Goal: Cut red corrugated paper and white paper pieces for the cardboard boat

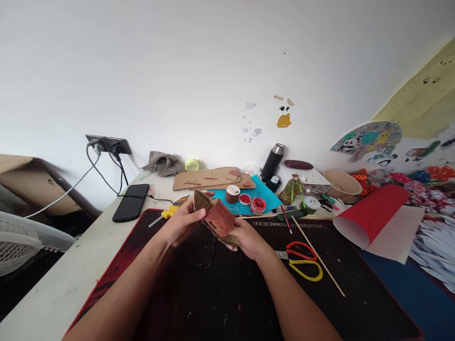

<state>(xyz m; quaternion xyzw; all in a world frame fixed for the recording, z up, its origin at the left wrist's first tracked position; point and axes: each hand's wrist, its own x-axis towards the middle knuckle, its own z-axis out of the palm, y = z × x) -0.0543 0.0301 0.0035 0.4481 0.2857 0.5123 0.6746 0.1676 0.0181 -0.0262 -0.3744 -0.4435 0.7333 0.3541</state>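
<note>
Both my hands hold a small cardboard house model (217, 217), partly painted reddish-brown, just above a black desk mat (199, 303). My left hand (183, 222) grips its left side, fingers curled round the unpainted edge. My right hand (249, 239) holds it from below on the right, fingers closed under the base. Open paint pots with red paint (258, 205) and a brown pot (232, 193) stand just behind the model on a blue sheet (265, 189).
Red and yellow scissors (302, 260) and a thin wooden stick (318, 255) lie right of my hands. A red paper roll (369, 215) is further right. A black phone (131, 202), yellow utility knife (172, 208), cardboard pieces (209, 178) and a black flask (273, 162) sit behind.
</note>
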